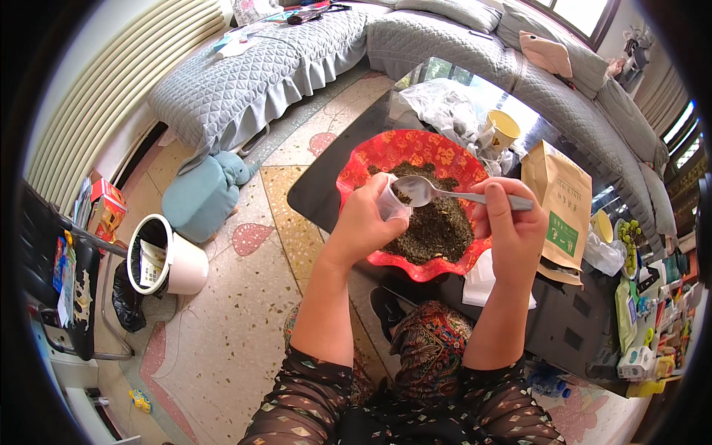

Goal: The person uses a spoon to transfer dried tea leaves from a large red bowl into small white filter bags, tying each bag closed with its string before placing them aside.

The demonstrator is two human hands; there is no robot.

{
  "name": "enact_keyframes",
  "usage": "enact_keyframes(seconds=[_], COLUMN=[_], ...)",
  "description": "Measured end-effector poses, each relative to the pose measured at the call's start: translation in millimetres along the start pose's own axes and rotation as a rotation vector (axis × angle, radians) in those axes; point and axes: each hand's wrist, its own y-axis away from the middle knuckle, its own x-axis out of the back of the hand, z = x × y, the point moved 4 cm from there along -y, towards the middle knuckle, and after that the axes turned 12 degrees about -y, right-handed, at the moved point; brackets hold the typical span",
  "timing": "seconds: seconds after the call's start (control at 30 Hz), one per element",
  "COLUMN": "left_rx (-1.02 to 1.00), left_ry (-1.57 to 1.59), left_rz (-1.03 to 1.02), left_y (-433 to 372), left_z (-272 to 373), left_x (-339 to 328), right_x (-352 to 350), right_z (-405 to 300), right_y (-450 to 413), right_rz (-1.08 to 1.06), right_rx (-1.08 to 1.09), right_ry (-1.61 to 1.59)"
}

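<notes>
My left hand (pixel 370 222) grips a small clear plastic cup (pixel 391 207), tilted with its mouth towards the right. In my right hand (pixel 509 222) is a metal spoon (pixel 453 194), its bowl at the mouth of the cup. Some dark crumbly material shows at the spoon's bowl and inside the cup. Below both hands lies a red basin (pixel 414 271) with a wavy rim and gold patterns. It holds a heap of dark, loose, soil-like material (pixel 434 233) with paler bits.
The basin rests on a black glass-topped table (pixel 322 192). Around it are a crumpled plastic bag (pixel 445 105), a yellow paper cup (pixel 504 129), a brown paper bag (pixel 559 200) bearing writing and white tissues (pixel 479 283). A white bin (pixel 188 264) and a blue elephant-shaped stool (pixel 200 194) stand on the floor.
</notes>
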Motion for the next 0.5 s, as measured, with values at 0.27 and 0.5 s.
enact_keyframes(seconds=[0.27, 0.5], left_rx=[0.000, -0.008], left_ry=[0.059, 0.320], left_rz=[0.093, 0.231], left_y=[1.7, 3.6], left_z=[-3.0, -7.5], left_x=[5.5, 8.5], right_x=[-26.8, 16.1], right_z=[-23.8, -14.1], right_y=[12.4, 21.3], right_rz=[-0.317, 0.158], right_rx=[0.411, 0.164], right_ry=[0.326, 0.119])
